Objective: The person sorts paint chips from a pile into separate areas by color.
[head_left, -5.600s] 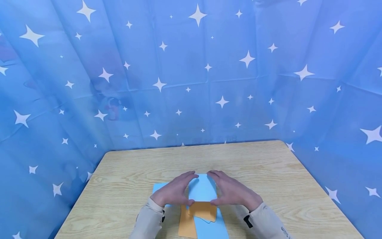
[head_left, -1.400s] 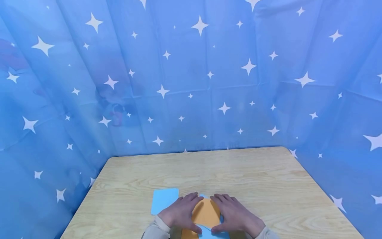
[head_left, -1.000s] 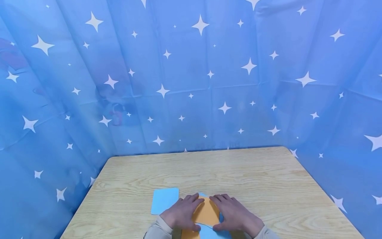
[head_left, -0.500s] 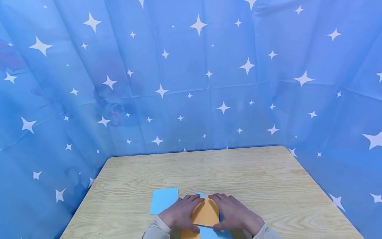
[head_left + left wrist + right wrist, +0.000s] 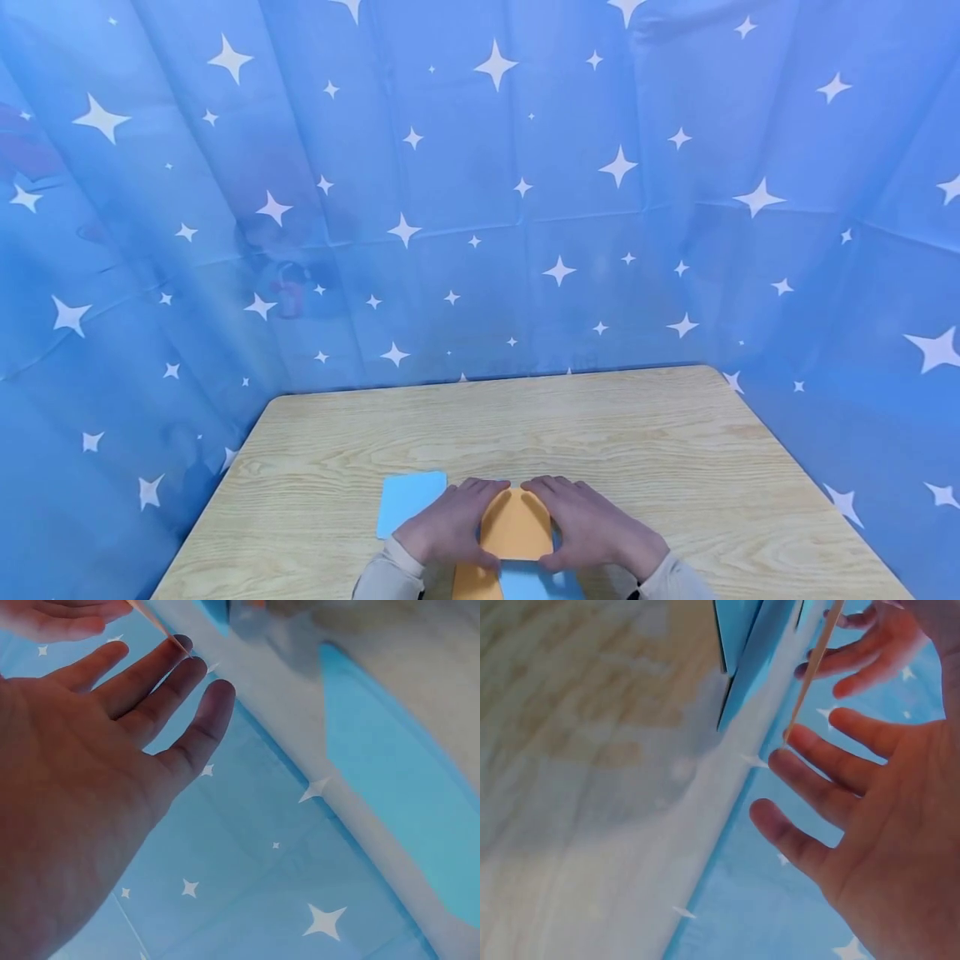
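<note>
The left hand [image 5: 450, 525] and the right hand [image 5: 594, 527] face each other, each bowed into a wide curve with the thumb well apart from the fingers. Together they hold the upper orange card [image 5: 517, 527], which lies between them: the fingertips meet its side edges near the far end, and the thumbs sit at the near corners. In both wrist views this card shows as a thin edge running from the fingertips, with the fingers slightly bent and gaps between them.

Just under the left thumb, on the person's side, part of the lower orange card [image 5: 476, 583] shows. Beside it, between the thumbs and reaching below the right one, is the near blue card [image 5: 542, 582]. The far blue card [image 5: 408, 504] lies flat on the table [image 5: 660, 433], just outside the left fingers and apart from their tips. From the right wrist, two blue panels [image 5: 735, 630] appear close together past the fingertips; how they stand cannot be told.

Pale sleeves [image 5: 390, 577] cover the wrists behind the hands. Well beyond the fingertips, past the table's far edge, hangs a blue curtain [image 5: 450, 167] with white stars.
</note>
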Action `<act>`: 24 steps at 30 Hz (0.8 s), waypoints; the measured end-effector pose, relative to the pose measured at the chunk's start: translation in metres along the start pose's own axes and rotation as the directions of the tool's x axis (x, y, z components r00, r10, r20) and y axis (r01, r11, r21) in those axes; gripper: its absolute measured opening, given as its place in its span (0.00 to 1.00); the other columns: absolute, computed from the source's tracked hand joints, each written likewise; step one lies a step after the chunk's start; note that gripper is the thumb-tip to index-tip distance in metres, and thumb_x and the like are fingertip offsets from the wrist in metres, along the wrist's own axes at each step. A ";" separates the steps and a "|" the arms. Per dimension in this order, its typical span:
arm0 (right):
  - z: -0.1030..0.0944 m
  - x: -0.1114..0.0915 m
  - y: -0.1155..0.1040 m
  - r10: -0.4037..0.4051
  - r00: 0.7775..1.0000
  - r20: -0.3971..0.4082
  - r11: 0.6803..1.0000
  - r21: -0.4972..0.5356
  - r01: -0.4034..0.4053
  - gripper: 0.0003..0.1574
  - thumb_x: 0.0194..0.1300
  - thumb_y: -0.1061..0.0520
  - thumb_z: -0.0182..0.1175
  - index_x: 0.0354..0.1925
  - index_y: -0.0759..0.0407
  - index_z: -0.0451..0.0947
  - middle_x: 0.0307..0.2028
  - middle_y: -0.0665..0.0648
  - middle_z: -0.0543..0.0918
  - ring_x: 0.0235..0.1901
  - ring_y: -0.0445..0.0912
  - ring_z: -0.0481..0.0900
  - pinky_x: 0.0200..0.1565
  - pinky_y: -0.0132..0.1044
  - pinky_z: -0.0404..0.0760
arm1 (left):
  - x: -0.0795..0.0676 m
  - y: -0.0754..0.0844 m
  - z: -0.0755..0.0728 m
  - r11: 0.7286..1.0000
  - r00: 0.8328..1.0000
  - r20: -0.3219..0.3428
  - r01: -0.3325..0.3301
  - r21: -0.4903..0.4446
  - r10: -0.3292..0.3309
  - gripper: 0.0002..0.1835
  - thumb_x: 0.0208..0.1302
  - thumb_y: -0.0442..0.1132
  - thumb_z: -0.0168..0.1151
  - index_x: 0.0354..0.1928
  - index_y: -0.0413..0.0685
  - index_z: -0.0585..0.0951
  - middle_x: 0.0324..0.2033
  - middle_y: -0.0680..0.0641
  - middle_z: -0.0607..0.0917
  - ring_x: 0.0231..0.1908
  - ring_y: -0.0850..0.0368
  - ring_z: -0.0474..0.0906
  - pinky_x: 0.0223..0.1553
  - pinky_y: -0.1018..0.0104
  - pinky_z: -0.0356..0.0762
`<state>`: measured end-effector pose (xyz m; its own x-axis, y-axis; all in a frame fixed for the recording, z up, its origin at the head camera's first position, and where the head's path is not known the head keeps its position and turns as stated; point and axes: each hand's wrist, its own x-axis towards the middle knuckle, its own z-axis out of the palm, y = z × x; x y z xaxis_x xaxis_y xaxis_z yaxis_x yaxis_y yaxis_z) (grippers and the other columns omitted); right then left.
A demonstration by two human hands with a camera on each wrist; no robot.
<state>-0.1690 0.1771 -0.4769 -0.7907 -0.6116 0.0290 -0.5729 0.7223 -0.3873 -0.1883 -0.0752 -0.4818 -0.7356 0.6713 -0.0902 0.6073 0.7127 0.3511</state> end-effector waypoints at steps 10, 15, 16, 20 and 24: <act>-0.021 0.002 0.005 0.006 0.999 -0.034 1.000 -0.019 -0.007 0.55 0.54 0.38 0.76 0.72 0.58 0.68 0.65 0.55 0.77 0.63 0.55 0.75 0.60 0.61 0.76 | 0.010 0.011 -0.022 1.000 0.998 -0.059 0.007 -0.024 -0.008 0.57 0.48 0.57 0.82 0.77 0.50 0.63 0.69 0.50 0.74 0.68 0.52 0.69 0.66 0.45 0.70; -0.031 0.000 0.009 -0.002 0.999 -0.051 1.000 0.001 0.002 0.55 0.53 0.41 0.77 0.73 0.58 0.67 0.67 0.56 0.75 0.67 0.57 0.72 0.63 0.63 0.73 | 0.018 0.015 -0.032 1.000 0.996 -0.085 -0.008 -0.018 0.007 0.58 0.48 0.57 0.82 0.78 0.51 0.61 0.70 0.49 0.73 0.68 0.51 0.69 0.67 0.47 0.70; -0.033 0.000 0.010 -0.002 0.998 -0.056 1.000 0.008 0.003 0.55 0.53 0.41 0.77 0.73 0.58 0.66 0.67 0.57 0.74 0.67 0.58 0.71 0.63 0.63 0.72 | 0.019 0.016 -0.034 1.000 0.996 -0.085 -0.006 -0.020 0.004 0.58 0.48 0.57 0.82 0.78 0.52 0.61 0.70 0.50 0.73 0.69 0.51 0.68 0.67 0.47 0.70; -0.040 -0.003 0.013 0.004 0.997 -0.080 0.999 0.037 -0.001 0.57 0.54 0.36 0.75 0.73 0.58 0.66 0.67 0.57 0.75 0.67 0.58 0.71 0.63 0.64 0.71 | 0.026 0.019 -0.037 0.999 0.997 -0.080 -0.003 -0.049 -0.001 0.58 0.49 0.58 0.81 0.79 0.54 0.60 0.71 0.51 0.72 0.70 0.51 0.67 0.68 0.47 0.69; -0.045 -0.006 0.018 -0.010 0.995 -0.104 0.999 0.051 0.015 0.58 0.55 0.30 0.73 0.72 0.59 0.67 0.66 0.56 0.76 0.65 0.57 0.73 0.60 0.62 0.73 | 0.034 0.023 -0.035 0.998 0.994 -0.105 -0.033 -0.057 0.027 0.57 0.50 0.59 0.80 0.79 0.53 0.61 0.70 0.50 0.73 0.69 0.50 0.68 0.68 0.47 0.69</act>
<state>-0.1843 0.2080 -0.4429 -0.8032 -0.5817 0.1285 -0.5731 0.6956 -0.4332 -0.2099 -0.0430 -0.4447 -0.7467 0.6650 0.0172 0.6129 0.6776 0.4065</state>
